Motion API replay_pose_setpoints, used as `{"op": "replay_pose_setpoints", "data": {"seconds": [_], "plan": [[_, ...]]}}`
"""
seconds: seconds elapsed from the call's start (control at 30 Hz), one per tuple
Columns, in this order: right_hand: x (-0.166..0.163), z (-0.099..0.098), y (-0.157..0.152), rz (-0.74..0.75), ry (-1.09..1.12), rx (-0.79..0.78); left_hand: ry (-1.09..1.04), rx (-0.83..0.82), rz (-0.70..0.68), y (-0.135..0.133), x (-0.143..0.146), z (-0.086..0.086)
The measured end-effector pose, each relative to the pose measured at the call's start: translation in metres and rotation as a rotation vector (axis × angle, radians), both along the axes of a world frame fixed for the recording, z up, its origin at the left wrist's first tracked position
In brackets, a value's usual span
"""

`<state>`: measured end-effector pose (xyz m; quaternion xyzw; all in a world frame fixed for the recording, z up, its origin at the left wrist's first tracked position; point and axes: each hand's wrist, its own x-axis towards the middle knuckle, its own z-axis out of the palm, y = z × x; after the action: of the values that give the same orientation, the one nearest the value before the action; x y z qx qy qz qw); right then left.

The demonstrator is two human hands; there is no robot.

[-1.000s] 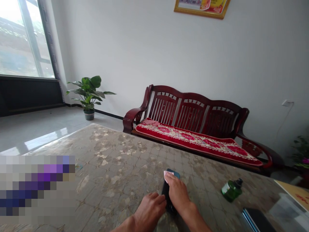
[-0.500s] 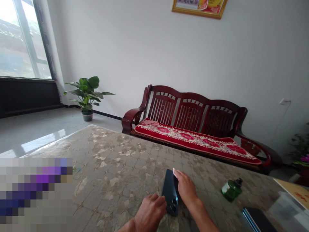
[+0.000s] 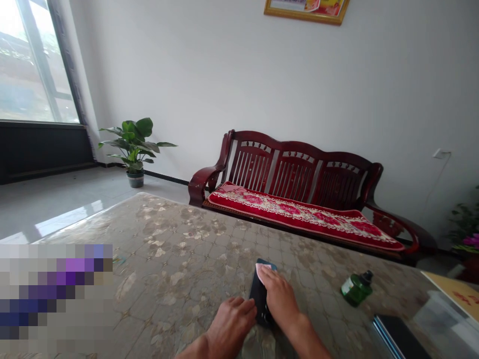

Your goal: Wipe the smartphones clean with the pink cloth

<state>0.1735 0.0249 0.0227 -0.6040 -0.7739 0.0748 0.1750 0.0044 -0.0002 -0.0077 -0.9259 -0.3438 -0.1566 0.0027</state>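
Note:
A dark blue smartphone (image 3: 258, 294) lies back side up on the table, its camera lenses toward me and partly covered. My left hand (image 3: 234, 319) grips its lower left edge with curled fingers. Across the phone's back, from the right, rests my right hand (image 3: 280, 296). Under its fingertips sticks out a small pale pink piece (image 3: 263, 271), perhaps a cloth or wipe, pressed on the upper part of the phone. Most of that piece is hidden by the fingers.
On the table (image 3: 179, 279), covered in patterned clear sheeting, a green bottle (image 3: 356, 289) with a black top stands to the right. Nearer me lie a dark flat stack (image 3: 400, 336) and a clear plastic box (image 3: 441, 319). A wooden bench (image 3: 284, 169) stands beyond.
My right hand has moved left from the phone's right edge onto its back, bringing the pale pink piece over the surface. The left hand stays at the lower left edge.

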Motion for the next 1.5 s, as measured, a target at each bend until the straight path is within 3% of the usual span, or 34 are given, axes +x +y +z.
{"op": "replay_pose_setpoints", "data": {"seconds": [0.13, 0.4, 0.67, 0.87, 1.0, 1.13, 1.23, 1.5], "plan": [[-0.002, 0.010, 0.009, -0.031, 0.019, -0.002, -0.017, -0.015, 0.021, 0.003, 0.000, 0.000], [-0.009, -0.002, -0.030, 0.109, 0.025, 0.018, -0.026, 0.015, 0.018, 0.005, 0.002, 0.000], [0.000, 0.011, 0.014, -0.051, 0.026, 0.005, -0.094, 0.043, 0.045, 0.003, -0.002, -0.004], [0.000, -0.004, -0.011, -0.002, 0.051, 0.019, -0.126, 0.051, 0.050, 0.010, -0.002, -0.016], [0.003, -0.009, -0.030, 0.025, 0.184, -0.012, -0.105, -0.017, 0.102, 0.010, -0.003, -0.006], [-0.003, -0.023, -0.023, 0.007, 0.492, 0.009, -0.089, -0.112, 0.313, 0.010, -0.006, 0.013], [-0.015, -0.038, -0.015, -0.046, 0.667, 0.047, -0.104, -0.207, 0.382, 0.011, -0.008, 0.021], [-0.036, -0.052, -0.006, -0.171, 0.805, 0.076, -0.177, -0.359, 0.415, 0.015, -0.004, 0.017]]}}
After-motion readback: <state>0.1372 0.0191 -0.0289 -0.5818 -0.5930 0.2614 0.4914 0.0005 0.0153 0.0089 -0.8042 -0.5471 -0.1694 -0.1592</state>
